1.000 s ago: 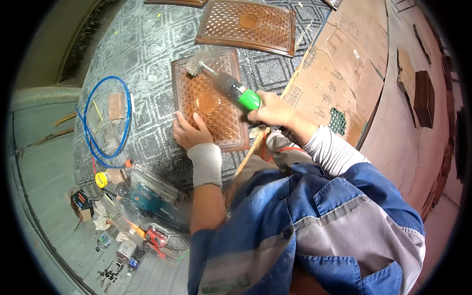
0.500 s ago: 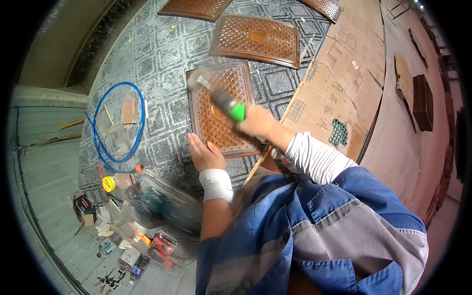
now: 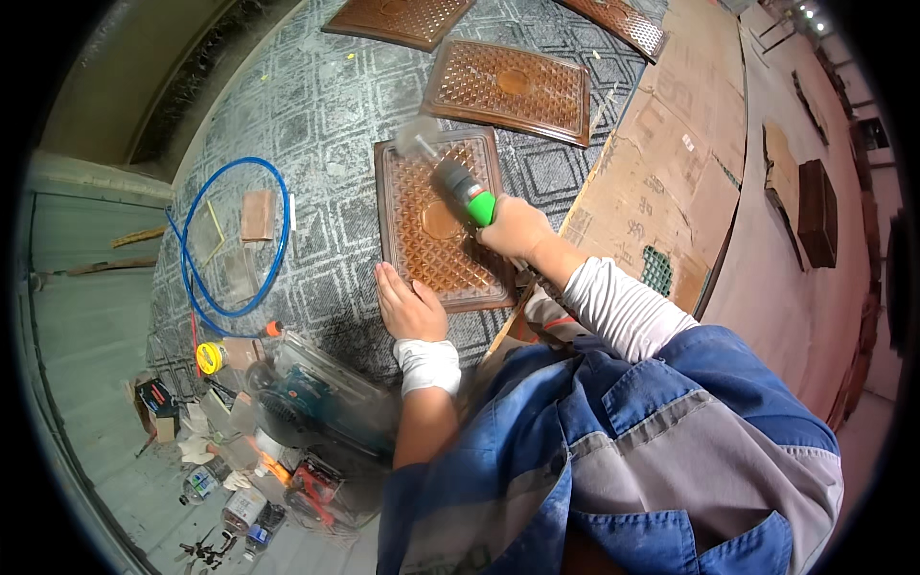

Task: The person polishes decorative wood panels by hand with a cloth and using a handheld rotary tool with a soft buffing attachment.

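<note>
A brown panel (image 3: 412,264) with a studded surface, a raised rim and an oval in its middle lies on the patterned grey cloth. My right hand (image 3: 515,228) is wrapped round a green-and-black handheld rotary tool (image 3: 458,182). The tool's metal shaft ends in a pale round head (image 3: 417,139), blurred by motion, at the panel's far edge; whether it touches cannot be told. Against the panel's near left corner rests my left hand (image 3: 412,305), fingers stretched out and holding nothing.
More brown panels (image 3: 513,84) lie beyond. Flattened cardboard (image 3: 661,163) borders the cloth on the right. At left is a coiled blue hose (image 3: 286,225) with a brown block (image 3: 257,215). A teal power tool (image 3: 331,383), a yellow-lidded jar (image 3: 209,358) and bottles (image 3: 242,511) crowd the lower left.
The rotary tool's head has shifted right along the panel's far rim, from nearer its left corner. My left hand keeps its place at the panel's near corner. The whole view has shifted slightly.
</note>
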`<state>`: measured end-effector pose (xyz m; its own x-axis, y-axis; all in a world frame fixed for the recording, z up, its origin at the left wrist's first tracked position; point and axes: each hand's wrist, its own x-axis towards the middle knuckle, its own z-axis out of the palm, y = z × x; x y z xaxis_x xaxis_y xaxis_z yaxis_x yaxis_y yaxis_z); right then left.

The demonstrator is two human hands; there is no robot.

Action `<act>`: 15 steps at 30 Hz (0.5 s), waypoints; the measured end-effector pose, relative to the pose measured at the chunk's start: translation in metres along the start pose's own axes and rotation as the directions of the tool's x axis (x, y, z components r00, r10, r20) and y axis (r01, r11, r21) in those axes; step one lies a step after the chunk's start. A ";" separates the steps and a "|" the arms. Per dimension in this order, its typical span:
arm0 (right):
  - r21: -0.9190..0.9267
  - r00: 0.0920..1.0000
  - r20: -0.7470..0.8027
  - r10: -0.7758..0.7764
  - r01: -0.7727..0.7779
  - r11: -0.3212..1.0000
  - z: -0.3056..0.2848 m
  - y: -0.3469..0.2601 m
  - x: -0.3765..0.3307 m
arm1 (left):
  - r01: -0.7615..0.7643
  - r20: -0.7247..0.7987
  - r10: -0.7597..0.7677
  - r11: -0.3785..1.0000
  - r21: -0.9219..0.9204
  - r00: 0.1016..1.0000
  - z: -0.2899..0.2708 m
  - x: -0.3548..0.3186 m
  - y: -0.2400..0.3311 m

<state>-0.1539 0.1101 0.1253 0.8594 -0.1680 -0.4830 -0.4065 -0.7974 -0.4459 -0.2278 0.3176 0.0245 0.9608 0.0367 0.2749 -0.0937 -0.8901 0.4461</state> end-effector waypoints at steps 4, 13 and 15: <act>-0.163 0.979 0.160 -0.125 0.151 0.975 0.025 -0.011 -0.020 | 0.008 0.003 -0.008 1.000 0.001 1.000 0.000 0.000 0.000; -0.133 0.999 0.043 0.023 -0.017 0.991 -0.004 0.004 -0.007 | 0.020 0.024 -0.021 0.999 0.045 0.999 0.002 -0.001 -0.001; -0.223 0.991 0.127 -0.045 0.073 0.972 0.014 -0.003 -0.020 | 0.018 0.031 -0.019 0.999 0.039 0.999 0.001 0.000 0.000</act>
<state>-0.1737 0.1243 0.1254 0.8305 -0.0571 -0.5540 -0.2637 -0.9164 -0.3010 -0.2279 0.3172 0.0233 0.9701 0.0396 0.2395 -0.0661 -0.9063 0.4175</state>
